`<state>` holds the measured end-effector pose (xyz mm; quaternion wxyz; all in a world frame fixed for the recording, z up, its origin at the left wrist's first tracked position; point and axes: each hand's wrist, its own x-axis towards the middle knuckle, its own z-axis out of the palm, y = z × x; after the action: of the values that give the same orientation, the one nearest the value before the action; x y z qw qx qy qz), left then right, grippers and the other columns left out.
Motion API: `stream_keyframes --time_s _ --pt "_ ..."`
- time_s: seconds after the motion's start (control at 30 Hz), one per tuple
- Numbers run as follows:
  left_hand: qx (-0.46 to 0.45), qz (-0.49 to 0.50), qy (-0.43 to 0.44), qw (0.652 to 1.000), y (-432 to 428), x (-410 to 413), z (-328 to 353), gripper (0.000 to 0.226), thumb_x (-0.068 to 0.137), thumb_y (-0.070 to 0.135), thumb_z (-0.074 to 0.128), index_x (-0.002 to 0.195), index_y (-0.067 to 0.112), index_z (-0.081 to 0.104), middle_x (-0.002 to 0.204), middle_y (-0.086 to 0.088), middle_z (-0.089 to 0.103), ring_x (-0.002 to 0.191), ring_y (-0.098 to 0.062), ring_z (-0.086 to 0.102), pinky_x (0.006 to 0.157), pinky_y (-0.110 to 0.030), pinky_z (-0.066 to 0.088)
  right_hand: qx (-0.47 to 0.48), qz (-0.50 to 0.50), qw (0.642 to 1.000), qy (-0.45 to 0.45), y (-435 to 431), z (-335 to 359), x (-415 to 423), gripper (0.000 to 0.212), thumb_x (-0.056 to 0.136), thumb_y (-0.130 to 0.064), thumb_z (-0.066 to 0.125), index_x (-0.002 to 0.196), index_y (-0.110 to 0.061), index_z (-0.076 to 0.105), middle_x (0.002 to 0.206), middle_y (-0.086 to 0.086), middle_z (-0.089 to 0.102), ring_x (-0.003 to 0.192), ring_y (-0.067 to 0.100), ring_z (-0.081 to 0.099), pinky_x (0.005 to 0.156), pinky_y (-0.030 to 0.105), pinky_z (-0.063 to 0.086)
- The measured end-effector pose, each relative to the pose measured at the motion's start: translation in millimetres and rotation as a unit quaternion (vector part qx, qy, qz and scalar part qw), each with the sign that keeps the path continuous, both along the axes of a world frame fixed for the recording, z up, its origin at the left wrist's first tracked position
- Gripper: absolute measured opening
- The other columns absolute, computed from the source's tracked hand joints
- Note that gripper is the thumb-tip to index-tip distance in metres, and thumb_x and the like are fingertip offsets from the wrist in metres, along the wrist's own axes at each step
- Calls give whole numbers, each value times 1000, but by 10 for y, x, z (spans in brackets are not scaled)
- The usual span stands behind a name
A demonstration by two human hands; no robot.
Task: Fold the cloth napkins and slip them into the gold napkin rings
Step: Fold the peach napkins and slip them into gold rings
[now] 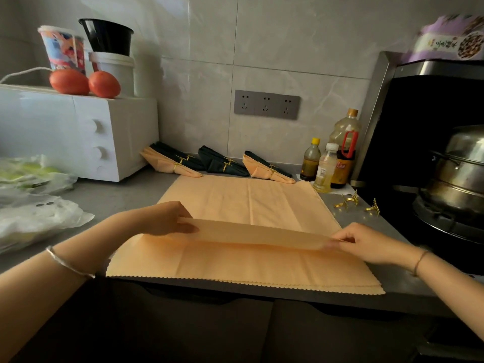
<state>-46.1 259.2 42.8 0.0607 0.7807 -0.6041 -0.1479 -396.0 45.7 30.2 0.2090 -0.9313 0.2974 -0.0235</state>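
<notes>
1. A peach cloth napkin (251, 205) with scalloped edges lies flat on the grey counter (117, 195).
2. The left hand (170, 218) and right hand (364, 242) each pinch a raised fold.
3. Leaf-shaped gold rings (348, 201) sit right of it.

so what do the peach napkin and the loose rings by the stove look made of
Peach napkin: probably thin woven cloth, matte, with crisp fold creases and a scalloped edge. Loose rings: apparently metal, shiny gold, glinting; solid or plated cannot be told.
</notes>
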Motion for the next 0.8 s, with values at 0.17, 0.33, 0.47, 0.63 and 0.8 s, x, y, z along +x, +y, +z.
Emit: stream_keyframes --time_s 0.17,0.33,0.47,0.63,0.8 --pt "154 40 20 987 -58 4 285 30 86 55 58 96 27 60 83 12 60 70 -3 53 61 -13 39 129 27 983 125 -92 305 -1 60 78 -66 56 82 -8 68 71 0 54 57 11 42 57 20 32" --pt "300 42 77 950 -127 33 496 35 84 48 64 108 26 52 101 11 62 88 -4 61 73 -15 49 290 76 925 234 -203 539 -3 24 83 -46 65 63 -36 70 71 -16 67 71 -1 61 74 19 45" --pt "235 76 170 954 -288 217 549 39 75 45 73 104 26 54 103 6 66 89 -8 65 76 -21 53 293 40 936 188 -421 614 92 28 76 -45 72 91 -22 75 99 1 73 93 16 67 84 28 51" --pt "29 56 49 997 -846 605 372 22 83 45 67 88 24 68 77 5 62 67 -1 53 62 -12 40 123 -82 986 74 -809 442 515 30 86 -47 59 89 -20 72 88 -5 73 82 10 68 73 18 51" --pt "-118 79 -57 988 -1458 865 1 25 89 33 64 107 15 70 90 5 65 81 -12 61 72 -23 48 -94 -96 990 49 -1296 123 947 34 89 -40 60 62 -21 55 62 -4 48 57 7 43 53 19 30"
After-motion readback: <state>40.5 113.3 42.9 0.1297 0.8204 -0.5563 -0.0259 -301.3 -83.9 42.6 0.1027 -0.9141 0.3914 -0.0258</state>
